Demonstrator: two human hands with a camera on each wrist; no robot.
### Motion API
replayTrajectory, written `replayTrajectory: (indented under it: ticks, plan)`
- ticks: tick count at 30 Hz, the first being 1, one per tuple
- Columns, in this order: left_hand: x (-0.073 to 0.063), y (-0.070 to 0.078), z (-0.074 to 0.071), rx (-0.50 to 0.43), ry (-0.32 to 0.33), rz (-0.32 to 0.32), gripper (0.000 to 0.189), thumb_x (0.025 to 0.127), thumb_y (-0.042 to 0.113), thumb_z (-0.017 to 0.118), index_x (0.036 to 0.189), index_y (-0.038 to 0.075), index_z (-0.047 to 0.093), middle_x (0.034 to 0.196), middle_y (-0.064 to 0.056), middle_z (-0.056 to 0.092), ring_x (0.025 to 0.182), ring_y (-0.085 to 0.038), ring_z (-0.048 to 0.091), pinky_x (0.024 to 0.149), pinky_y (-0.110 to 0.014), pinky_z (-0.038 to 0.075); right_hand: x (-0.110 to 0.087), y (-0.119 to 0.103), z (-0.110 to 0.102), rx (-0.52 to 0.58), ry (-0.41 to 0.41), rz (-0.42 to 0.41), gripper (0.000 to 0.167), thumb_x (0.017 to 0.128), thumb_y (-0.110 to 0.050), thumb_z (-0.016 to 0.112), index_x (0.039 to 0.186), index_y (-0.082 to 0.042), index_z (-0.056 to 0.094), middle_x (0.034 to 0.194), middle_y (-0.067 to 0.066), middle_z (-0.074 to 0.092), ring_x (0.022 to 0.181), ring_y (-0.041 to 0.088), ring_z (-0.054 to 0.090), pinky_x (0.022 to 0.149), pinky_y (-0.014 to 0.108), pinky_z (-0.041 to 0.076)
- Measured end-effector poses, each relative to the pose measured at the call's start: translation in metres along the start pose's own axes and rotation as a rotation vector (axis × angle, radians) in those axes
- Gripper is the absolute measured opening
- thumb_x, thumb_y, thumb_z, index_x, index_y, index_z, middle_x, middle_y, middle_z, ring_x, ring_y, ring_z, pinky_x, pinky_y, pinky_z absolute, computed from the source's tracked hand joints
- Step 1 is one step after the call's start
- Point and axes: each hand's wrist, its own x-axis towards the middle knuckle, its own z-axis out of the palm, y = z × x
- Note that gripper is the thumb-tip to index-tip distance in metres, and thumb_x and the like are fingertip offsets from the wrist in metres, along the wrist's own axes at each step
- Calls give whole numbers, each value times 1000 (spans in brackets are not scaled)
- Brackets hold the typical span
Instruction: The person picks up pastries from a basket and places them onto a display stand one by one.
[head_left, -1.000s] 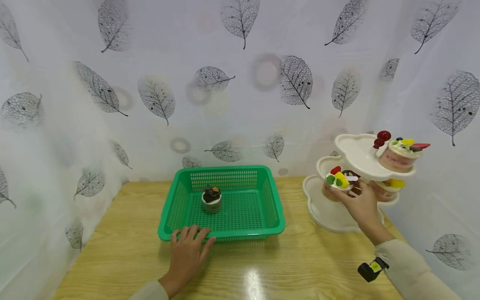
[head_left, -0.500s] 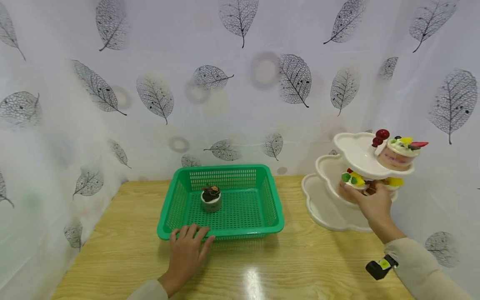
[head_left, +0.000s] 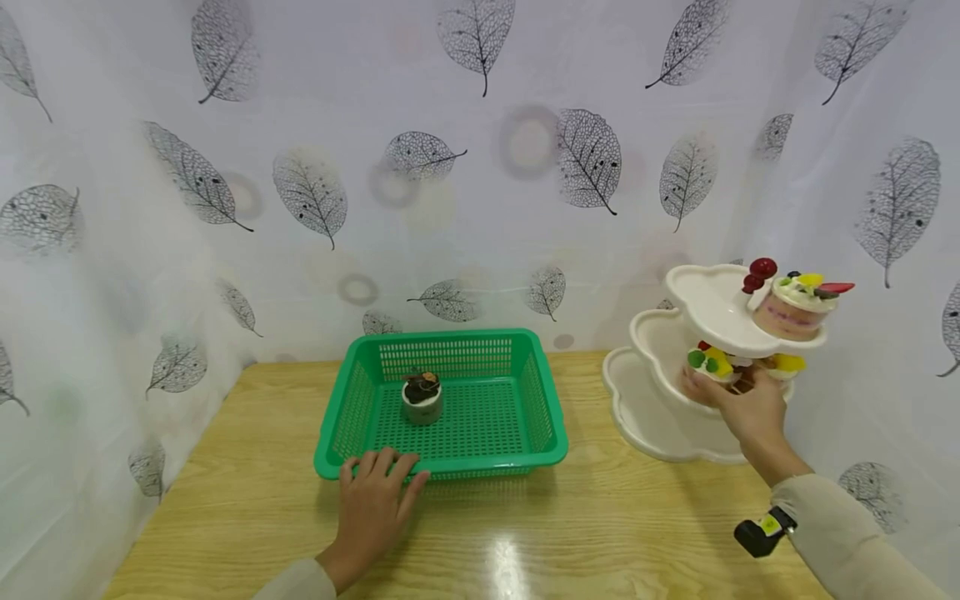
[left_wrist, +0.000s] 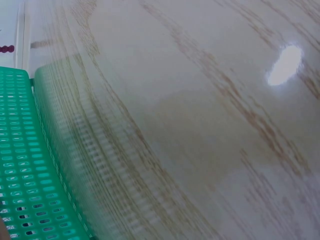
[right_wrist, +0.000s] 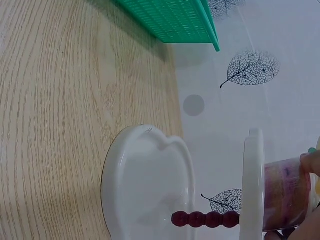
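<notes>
On the middle tier of a white scalloped three-tier stand [head_left: 712,308], my right hand [head_left: 753,412] grips a clear dessert cup [head_left: 711,365] with yellow, green and red fruit-like topping. In the right wrist view, the dessert cup [right_wrist: 285,195] has its base against the tier, and fingers show at its sides. My left hand [head_left: 375,504] rests its spread fingers on the front rim of a green plastic basket [head_left: 555,417]. Inside the basket, towards its left, stands a small cup [head_left: 423,404] with dark brown topping.
Another fruit-topped cup [head_left: 795,308] sits on the top tier, beside a dark red beaded post [head_left: 759,275]. Partly hidden behind my right hand is a yellow-topped cup [head_left: 787,365]. A leaf-patterned white curtain [head_left: 465,242] hangs behind the wooden table [head_left: 585,533].
My right hand has moved right with the fruit-topped dessert cup, from the tier's left edge further in, then nearly stopped. The left hand and basket have kept their places.
</notes>
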Motion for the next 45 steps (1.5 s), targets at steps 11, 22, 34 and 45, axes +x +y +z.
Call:
replayTrajectory:
  ticks: [11, 22, 34, 45]
  plan:
    - [1, 2, -1, -4, 8, 6, 25, 86, 39, 67, 103, 20, 68, 90, 0, 60, 87, -24, 54, 80, -53, 35, -1, 1, -3, -9, -40, -62, 73, 88, -37, 68, 141, 3, 36, 132, 21, 47, 102, 9, 47, 72, 4, 37]
    - [0, 2, -1, -5, -1, 1, 26, 84, 38, 69, 102, 19, 68, 89, 0, 60, 87, -24, 54, 81, -54, 35, -3, 2, -3, -37, -66, -37, 76, 90, -40, 65, 143, 4, 33, 135, 24, 45, 110, 27, 46, 70, 6, 35]
    - [-1, 0, 0, -3, 7, 3, 28, 88, 42, 64, 102, 19, 68, 90, -1, 60, 87, -25, 54, 81, -54, 35, -34, -8, -9, -22, -103, -136, 77, 95, -33, 59, 150, 3, 19, 148, 33, 27, 134, 50, 27, 101, 65, 27]
    - [1, 0, -1, -14, 4, 1, 27, 84, 38, 69, 102, 19, 69, 91, -1, 61, 88, -25, 54, 82, -55, 34, -93, -33, 23, 107, -192, -125, 84, 94, -27, 63, 151, 3, 9, 156, 27, 8, 141, 46, 11, 108, 63, 19]
